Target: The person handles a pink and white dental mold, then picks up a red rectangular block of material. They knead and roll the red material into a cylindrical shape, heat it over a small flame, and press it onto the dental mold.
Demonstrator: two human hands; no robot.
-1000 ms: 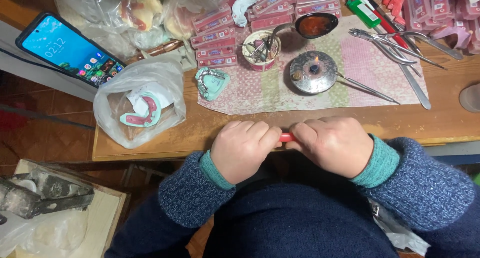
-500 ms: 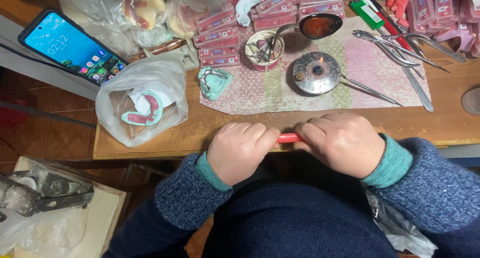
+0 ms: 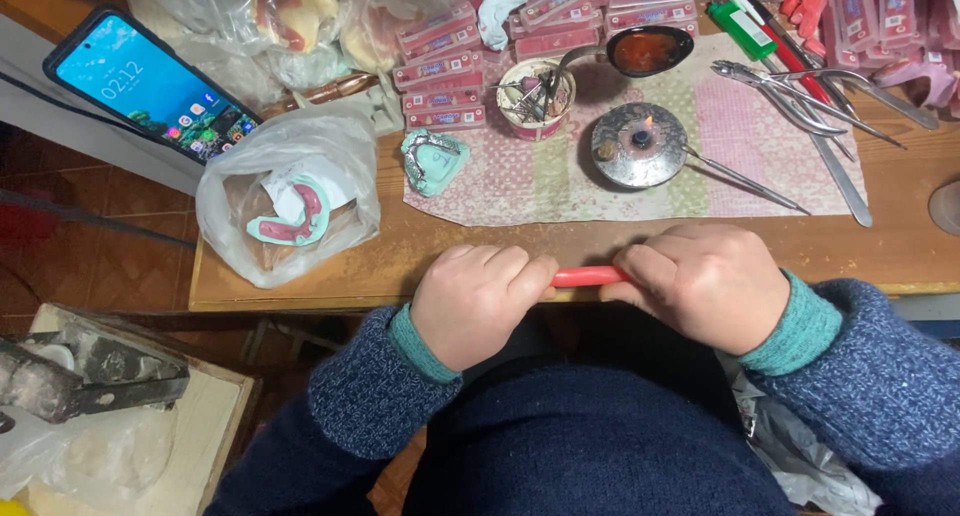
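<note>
Your left hand (image 3: 480, 301) and right hand (image 3: 705, 281) have drawn apart, baring more of the red wax rod (image 3: 588, 276). Both stay clamped on its ends at the table's (image 3: 450, 261) near edge, so you look midway through working it.

Wooden bench over a tiled floor

A worn brown wooden bench (image 3: 480, 261) spans the far side under warm, even light. At left, below it, lies a reddish-brown tiled floor (image 3: 90, 256). A pale wooden board (image 3: 205, 431) sits near left.
</note>
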